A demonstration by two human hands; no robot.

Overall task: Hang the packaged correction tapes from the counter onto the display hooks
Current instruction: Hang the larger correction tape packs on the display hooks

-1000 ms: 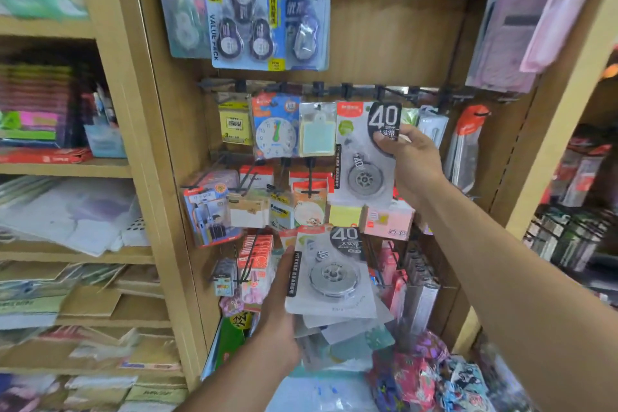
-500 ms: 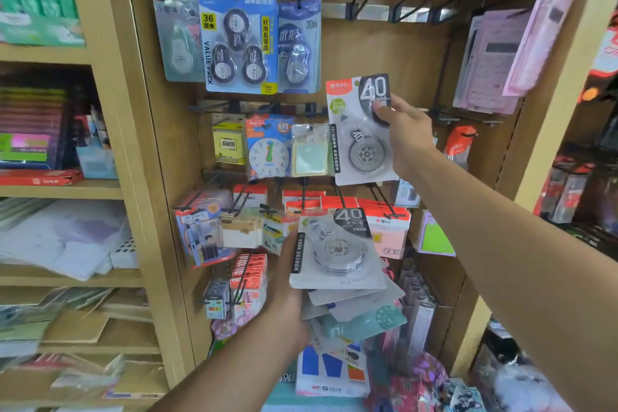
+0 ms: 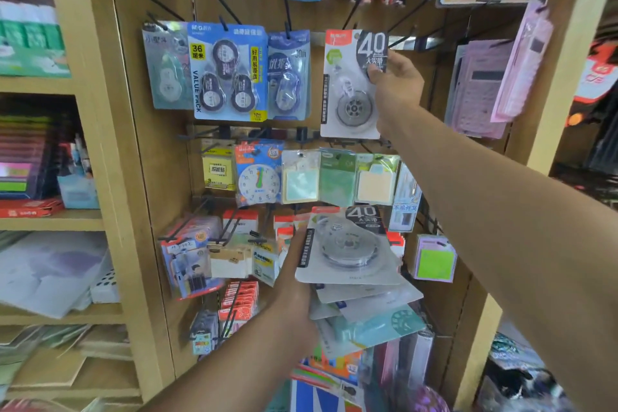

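Head view: hanging step in hand. My right hand [image 3: 396,84] pinches one correction tape pack [image 3: 352,84] by its upper right corner, holding it upright at the top row, its top edge just below a bare hook [image 3: 351,12]. My left hand [image 3: 294,281] grips the remaining stack of packs [image 3: 354,264] lower down. Next, I judge: line the pack's hang hole up with the hook tip and slide it on.

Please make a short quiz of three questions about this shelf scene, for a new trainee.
1. True or false: the right hand holds a grey "40" correction tape pack up beside the blue tape packs.
2. What does the left hand hold? A) a fanned stack of packs B) a toy clock C) nothing
3. Fill in: the number printed on the blue value pack is ___.

Key: 1 true; 2 A; 3 36
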